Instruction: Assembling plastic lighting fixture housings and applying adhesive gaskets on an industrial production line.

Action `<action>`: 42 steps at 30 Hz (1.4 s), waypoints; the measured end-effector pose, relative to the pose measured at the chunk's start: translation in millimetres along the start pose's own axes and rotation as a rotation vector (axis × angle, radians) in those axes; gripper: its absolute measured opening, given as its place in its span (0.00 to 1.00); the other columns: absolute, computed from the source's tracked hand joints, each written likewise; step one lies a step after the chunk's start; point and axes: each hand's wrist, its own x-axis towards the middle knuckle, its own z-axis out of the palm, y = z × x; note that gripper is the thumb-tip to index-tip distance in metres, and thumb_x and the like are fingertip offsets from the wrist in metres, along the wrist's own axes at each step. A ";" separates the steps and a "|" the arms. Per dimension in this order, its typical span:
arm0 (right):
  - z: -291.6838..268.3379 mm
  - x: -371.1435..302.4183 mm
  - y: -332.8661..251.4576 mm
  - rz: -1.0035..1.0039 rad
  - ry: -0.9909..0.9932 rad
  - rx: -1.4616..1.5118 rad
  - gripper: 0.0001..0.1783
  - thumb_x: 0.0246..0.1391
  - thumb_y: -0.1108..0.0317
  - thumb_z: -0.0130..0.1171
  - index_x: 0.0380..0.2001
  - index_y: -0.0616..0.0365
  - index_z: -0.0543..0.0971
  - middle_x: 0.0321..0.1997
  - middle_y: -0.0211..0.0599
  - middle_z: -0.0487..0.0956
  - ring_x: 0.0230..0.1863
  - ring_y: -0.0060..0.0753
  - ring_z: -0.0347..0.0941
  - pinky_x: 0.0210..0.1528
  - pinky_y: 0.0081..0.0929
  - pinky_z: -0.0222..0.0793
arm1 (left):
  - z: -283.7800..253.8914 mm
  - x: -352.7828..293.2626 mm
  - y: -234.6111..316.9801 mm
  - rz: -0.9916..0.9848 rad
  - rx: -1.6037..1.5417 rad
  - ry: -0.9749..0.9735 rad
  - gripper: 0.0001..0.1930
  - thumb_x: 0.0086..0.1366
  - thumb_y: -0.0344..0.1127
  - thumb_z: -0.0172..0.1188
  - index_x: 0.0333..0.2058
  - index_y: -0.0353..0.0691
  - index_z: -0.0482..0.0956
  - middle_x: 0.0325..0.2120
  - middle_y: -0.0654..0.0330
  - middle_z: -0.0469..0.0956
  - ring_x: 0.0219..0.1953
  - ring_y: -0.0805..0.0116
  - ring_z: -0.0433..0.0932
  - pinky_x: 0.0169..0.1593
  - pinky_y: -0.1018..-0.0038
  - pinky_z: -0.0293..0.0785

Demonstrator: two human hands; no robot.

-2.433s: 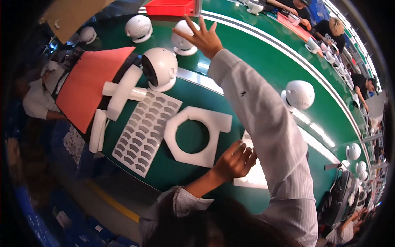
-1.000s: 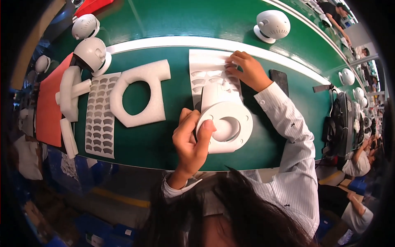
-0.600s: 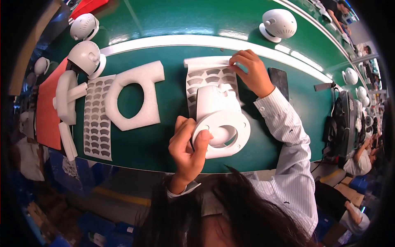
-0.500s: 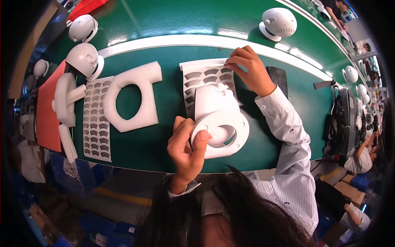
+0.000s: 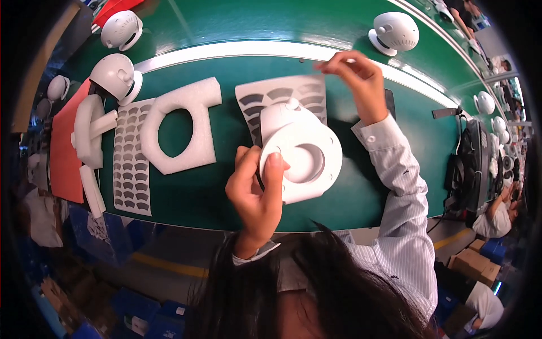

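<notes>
My left hand (image 5: 254, 195) grips a white camera housing (image 5: 291, 121), thumb on its flat round base ring and fingers around the side. The ring, with small screw holes and a recessed round opening, faces up toward me. Behind the housing, partly covered by it, is a white sheet of grey curved stickers (image 5: 279, 90), its upper end raised. At the sheet's upper right corner, my right hand (image 5: 358, 79) has its thumb and forefinger pinched together. Those fingertips are slightly blurred, and I cannot make out what is between them.
Left of my hands lie a white foam frame (image 5: 149, 138), a second sticker sheet (image 5: 131, 169) and another foam piece (image 5: 89, 133) on a red mat (image 5: 65, 152). Similar white housings stand at the far left (image 5: 114, 76) and far right (image 5: 395, 31). A black bag (image 5: 471, 158) sits at right.
My right hand has moved up and right, still pinched. The sticker sheet's upper end has risen and spread wider. The housing in my left hand has tilted and shifted slightly up.
</notes>
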 end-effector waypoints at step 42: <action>27.5 -11.5 -106.8 -0.296 -0.472 -1.248 0.15 0.44 0.57 0.63 0.22 0.60 0.77 0.30 0.38 0.74 0.36 0.43 0.71 0.39 0.33 0.67 | 34.5 5.6 0.9 0.128 0.099 0.074 0.10 0.60 0.28 0.56 0.20 0.33 0.72 0.15 0.60 0.66 0.22 0.70 0.61 0.24 0.74 0.56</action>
